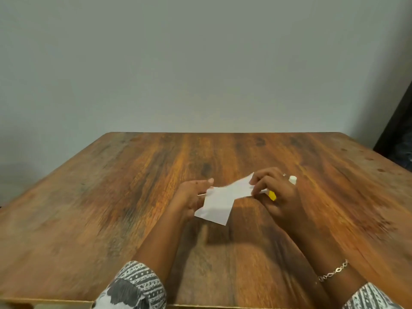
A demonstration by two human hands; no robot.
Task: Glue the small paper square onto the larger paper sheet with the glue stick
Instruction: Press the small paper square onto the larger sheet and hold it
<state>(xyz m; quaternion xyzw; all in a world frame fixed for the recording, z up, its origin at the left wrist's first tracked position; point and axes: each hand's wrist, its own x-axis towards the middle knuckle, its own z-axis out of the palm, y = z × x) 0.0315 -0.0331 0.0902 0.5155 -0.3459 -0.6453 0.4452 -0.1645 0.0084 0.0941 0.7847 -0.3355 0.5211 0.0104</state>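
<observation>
the wooden table (111, 208) fills the view, wide and bare on every side of the hands, its far edge against the grey wall (200, 63) and its near edge right at the patterned sleeves. just above the table's middle, both hands are up off the wood with white paper (219, 202) between them. it looks like two pieces, a lower sheet and a strip angling up to the right, but the blur won't let me say which is the small square or whether they're stuck. left hand (191, 197) has fingers closed on the paper's left edge, index finger stretched along the top. right hand (276, 195) pinches the upper right corner with its fingertips while the glue stick (273, 195), yellow end showing, sits tucked in the curled palm. a white cap (292, 179) lies on the table just behind that hand. my read: it's alignment time. best to lower the paper flat onto the table, square the edges, then press from the centre out. plenty of room; just mind the cap.
</observation>
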